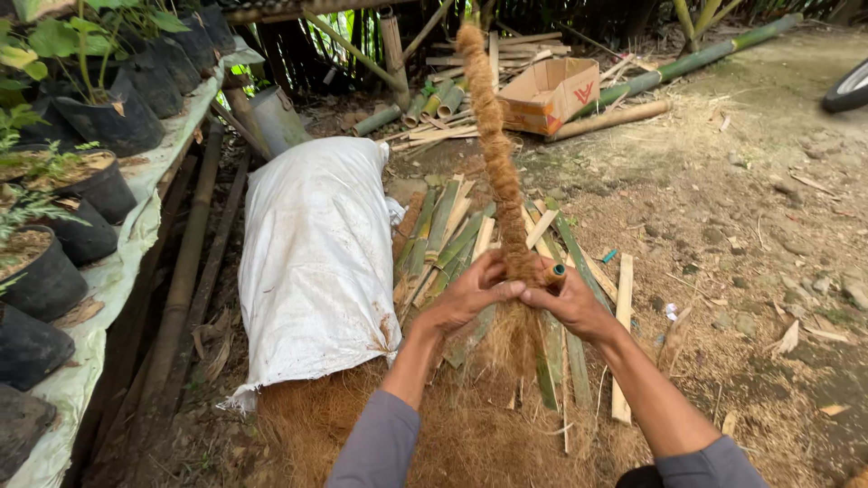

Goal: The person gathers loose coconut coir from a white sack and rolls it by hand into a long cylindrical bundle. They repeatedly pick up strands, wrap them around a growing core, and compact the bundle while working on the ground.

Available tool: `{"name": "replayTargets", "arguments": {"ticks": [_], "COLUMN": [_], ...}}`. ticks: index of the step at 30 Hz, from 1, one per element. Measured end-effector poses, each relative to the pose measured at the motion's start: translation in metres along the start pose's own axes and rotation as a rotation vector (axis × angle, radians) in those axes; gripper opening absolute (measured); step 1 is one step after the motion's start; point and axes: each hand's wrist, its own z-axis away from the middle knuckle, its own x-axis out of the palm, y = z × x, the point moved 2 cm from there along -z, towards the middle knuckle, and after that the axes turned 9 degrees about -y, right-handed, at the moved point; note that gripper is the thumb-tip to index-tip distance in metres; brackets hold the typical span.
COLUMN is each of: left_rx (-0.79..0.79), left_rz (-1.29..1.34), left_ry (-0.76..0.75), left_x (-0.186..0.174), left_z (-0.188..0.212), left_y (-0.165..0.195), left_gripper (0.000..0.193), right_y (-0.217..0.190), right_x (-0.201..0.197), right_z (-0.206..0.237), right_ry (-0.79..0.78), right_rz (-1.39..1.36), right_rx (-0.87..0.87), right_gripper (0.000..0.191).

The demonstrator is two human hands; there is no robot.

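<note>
- Pots (108, 117) of black plastic with green seedlings, lined along the far-left bench (108, 280) under a pale sheet; bench edge running diagonally toward the top centre.
- Bamboo poles (185, 271) lying just beside that edge, narrowing the strip of ground next to the bench.
- White woven sack (316, 262), full and lying lengthwise between poles and split bamboo, its near end resting on a heap of brown coir fibre (452, 434).
- Left hand (470, 294) closed tight in a full grip on the lower end of the coir rope (497, 154), fingers wrapped around the twist.
- Coir rope itself rising upright from both hands toward the top of view, loose fibre hanging below the hands.
- Right hand (574, 303) closed too, touching the left, grip on the rope and a short green-tipped stick (556, 271).
- Split bamboo slats (452, 230) scattered beneath the hands, crowding the ground there.
- Open cardboard box (547, 95) farther back, beside long bamboo stems.
- Bare dirt (750, 226) at right, widest free room; tyre (850, 89) at the right edge.
</note>
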Motion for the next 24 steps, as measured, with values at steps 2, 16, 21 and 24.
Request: {"name": "replayTargets", "arguments": {"ticks": [2, 16, 21, 24], "left_rx": [0.078, 0.197, 0.147, 0.155], "left_rz": [0.143, 0.167, -0.136, -0.197], "left_ry": [-0.057, 0.299, 0.375, 0.452], "left_x": [0.002, 0.01, 0.005, 0.006], "left_z": [-0.002, -0.013, -0.011, -0.014], "left_y": [-0.001, -0.002, 0.0, -0.002], "left_gripper": [0.092, 0.048, 0.048, 0.051], "right_y": [0.003, 0.001, 0.004, -0.006], "right_x": [0.0, 0.0, 0.0, 0.003], "right_z": [-0.003, -0.008, -0.016, -0.019], "right_ry": [-0.027, 0.076, 0.301, 0.351], "right_rz": [0.012, 0.309, 0.069, 0.226], "right_rx": [-0.087, -0.217, -0.031, -0.165], "right_gripper": [0.034, 0.028, 0.02, 0.019]}}
